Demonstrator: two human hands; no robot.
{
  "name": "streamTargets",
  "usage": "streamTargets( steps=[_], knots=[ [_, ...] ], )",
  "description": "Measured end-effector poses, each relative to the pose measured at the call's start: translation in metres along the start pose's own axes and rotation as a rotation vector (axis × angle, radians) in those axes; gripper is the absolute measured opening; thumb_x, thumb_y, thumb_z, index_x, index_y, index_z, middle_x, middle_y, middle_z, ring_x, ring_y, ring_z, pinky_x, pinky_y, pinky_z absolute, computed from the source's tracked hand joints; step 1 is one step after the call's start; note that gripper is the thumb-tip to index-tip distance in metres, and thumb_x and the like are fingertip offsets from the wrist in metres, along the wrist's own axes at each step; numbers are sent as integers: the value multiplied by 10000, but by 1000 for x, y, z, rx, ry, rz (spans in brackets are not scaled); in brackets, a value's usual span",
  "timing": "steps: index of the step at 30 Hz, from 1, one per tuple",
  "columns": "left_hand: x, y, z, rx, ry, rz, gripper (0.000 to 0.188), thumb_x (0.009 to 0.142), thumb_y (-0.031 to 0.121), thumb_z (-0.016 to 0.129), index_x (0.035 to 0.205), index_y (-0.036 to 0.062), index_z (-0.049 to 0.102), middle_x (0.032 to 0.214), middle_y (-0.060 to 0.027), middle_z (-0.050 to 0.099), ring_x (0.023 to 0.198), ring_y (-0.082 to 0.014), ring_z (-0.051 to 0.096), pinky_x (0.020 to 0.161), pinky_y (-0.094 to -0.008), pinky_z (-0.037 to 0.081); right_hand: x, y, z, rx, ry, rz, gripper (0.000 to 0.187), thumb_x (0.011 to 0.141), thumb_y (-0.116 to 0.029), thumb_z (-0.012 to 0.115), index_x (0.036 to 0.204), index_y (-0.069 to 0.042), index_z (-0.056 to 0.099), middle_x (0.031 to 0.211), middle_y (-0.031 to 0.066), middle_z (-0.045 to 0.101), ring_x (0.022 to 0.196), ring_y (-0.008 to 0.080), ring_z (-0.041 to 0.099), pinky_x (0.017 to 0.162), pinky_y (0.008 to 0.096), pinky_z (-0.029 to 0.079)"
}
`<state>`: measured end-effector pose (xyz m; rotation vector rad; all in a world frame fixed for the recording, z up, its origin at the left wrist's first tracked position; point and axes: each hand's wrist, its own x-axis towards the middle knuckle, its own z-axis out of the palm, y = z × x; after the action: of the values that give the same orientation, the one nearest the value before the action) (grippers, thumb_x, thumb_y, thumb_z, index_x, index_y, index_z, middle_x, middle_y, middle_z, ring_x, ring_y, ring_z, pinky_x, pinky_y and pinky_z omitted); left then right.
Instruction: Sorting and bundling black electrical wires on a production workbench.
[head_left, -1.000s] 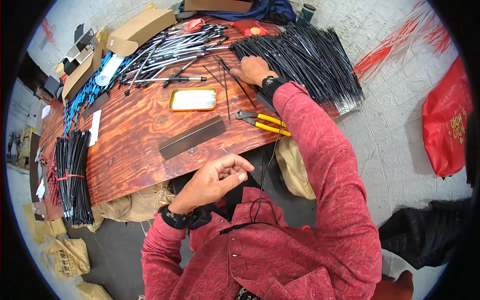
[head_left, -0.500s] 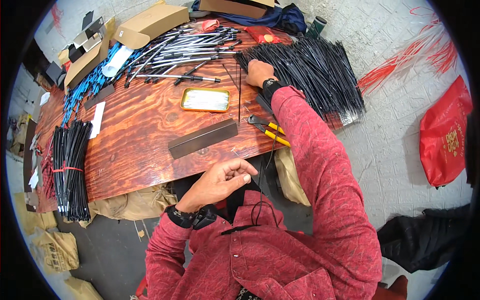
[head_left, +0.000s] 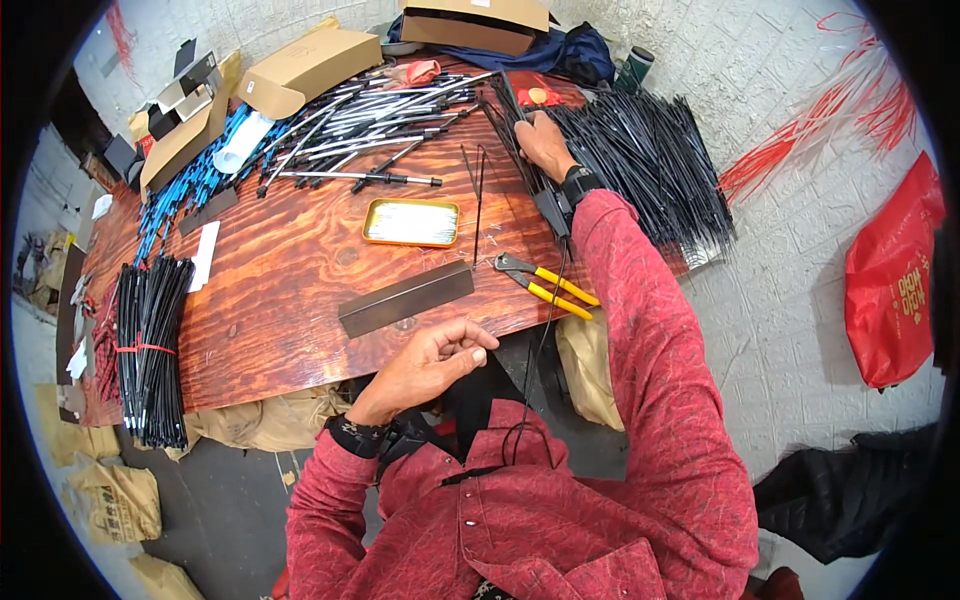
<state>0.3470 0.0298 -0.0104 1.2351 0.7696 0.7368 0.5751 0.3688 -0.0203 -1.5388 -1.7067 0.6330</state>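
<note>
Black, thin and long, head view: a pile of rods is lying at the far right of the reddish wooden table.

Right hand: reaching to the pile's left edge; fingers are curling down over black rods there. The undersides are facing away, so whether the grip is closed on them cannot be told.

Left hand: hovering before the table's near edge, half open; fingers are bending loosely, thumb is extending alongside, nothing is being held.

Between and around: one dark brown angled bar, lying just beyond the left hand; one yellow-rimmed tin, holding slim pale pins, farther in; one pair of yellow-handled cutters, resting near the table edge, beside the right sleeve.

Farther off: silver-and-black rods, heaping at the back; blue rods, lying at left; one red-tied black bundle, overhanging the left front edge.

Obstruction: the right hand and wrist are covering part of the pile's near left side.
</note>
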Motion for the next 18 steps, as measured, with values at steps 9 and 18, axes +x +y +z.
streamTargets(
  steps=[9,18],
  knots=[
    [37,30,-27,-59,262,75,363,953,186,635,1267,36,531,1002,1,584,794,-54,550,699,-216,471,-34,-33,-22,-241,-29,-182,542,881,-471,597,1090,30,578,1074,285,661,1039,444,622,907,484,464],
    [95,52,-60,-102,350,-37,470,934,147,640,1357,34,468,1073,-21,583,835,-76,560,716,-234,495,-29,-23,-36,-71,43,-171,394,933,-345,570,1109,8,584,1014,213,676,948,353,647,853,416,476]
  ],
)
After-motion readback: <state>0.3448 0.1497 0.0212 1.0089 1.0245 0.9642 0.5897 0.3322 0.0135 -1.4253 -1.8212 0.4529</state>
